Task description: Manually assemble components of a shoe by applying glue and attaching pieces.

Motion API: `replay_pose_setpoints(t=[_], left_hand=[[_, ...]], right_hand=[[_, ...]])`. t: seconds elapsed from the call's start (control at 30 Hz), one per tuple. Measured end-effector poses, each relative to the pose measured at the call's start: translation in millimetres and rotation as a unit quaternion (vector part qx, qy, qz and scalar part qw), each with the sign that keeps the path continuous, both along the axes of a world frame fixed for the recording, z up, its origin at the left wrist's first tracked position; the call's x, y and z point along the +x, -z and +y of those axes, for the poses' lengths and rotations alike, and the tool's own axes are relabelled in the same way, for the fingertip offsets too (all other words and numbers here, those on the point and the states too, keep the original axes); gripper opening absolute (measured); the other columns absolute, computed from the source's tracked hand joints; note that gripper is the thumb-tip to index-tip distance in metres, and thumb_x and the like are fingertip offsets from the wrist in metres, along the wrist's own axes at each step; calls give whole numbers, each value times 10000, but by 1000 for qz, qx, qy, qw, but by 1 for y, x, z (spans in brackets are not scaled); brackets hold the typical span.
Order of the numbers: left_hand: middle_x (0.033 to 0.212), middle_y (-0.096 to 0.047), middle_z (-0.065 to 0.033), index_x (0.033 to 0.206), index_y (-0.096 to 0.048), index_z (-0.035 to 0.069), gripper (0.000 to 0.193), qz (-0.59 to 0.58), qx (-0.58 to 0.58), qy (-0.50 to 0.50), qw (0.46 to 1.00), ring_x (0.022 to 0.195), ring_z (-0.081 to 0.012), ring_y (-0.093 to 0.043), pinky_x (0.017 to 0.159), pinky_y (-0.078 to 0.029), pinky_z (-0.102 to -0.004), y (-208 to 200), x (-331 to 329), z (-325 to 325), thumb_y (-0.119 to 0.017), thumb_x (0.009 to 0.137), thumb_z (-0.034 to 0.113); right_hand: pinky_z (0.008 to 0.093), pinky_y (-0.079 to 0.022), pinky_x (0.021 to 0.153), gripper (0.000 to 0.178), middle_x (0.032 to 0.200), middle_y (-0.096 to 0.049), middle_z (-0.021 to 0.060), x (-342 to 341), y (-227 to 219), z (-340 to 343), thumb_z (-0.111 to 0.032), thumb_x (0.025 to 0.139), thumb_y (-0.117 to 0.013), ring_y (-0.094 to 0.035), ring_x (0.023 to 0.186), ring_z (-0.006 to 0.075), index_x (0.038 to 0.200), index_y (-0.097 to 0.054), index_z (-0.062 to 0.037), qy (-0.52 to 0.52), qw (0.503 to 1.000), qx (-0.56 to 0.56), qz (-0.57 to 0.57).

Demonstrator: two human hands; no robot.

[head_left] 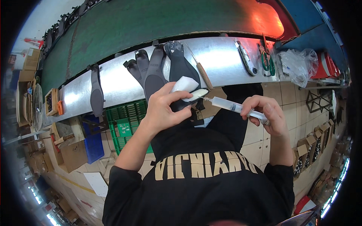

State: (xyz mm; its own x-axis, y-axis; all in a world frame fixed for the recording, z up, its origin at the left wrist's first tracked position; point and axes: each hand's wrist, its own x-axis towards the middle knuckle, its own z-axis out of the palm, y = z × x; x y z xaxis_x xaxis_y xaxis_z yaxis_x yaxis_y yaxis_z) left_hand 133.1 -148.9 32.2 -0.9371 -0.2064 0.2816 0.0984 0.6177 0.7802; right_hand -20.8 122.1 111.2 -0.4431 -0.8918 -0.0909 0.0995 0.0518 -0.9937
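Note:
My left hand is closed around a dark sole-shaped piece with a pale inner face. A white wad, perhaps foam or cloth, is pinched in the same hand. My right hand grips a clear plastic syringe by its rear part. The syringe's tip points left and reaches close to the edge of the pale face; whether it touches, I cannot tell. Just beyond my left hand, several black sole-shaped pieces lie side by side on the metal table. A wooden-handled awl rests right of them.
Behind the metal table runs a green conveyor belt, lit red at its right. A box cutter, green-handled scissors and a plastic bag lie rightward. Another black piece overhangs the front edge. Below stands a green crate.

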Motion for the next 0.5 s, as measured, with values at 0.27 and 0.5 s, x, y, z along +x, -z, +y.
replay_pose_setpoints(t=[0.27,0.5], left_hand=[[1152,-663,-188,903,-744,48,303,-15,-11,42,999,965,-323,-698,833,-551,-349,-4,9,7,-757,601,71],[1161,-660,-189,896,-743,44,307,-13,17,54,998,978,-324,-695,848,-548,-348,-2,7,8,-744,590,69]], right_hand=[[217,-380,584,671,835,-647,67,-4,-4,-12,-493,1058,-295,-504,662,78,959,-696,36,-68,996,47,21],[316,-478,797,657,870,-665,129,0,-3,-18,-426,1082,-272,-595,811,189,921,-675,67,-85,996,37,10]])
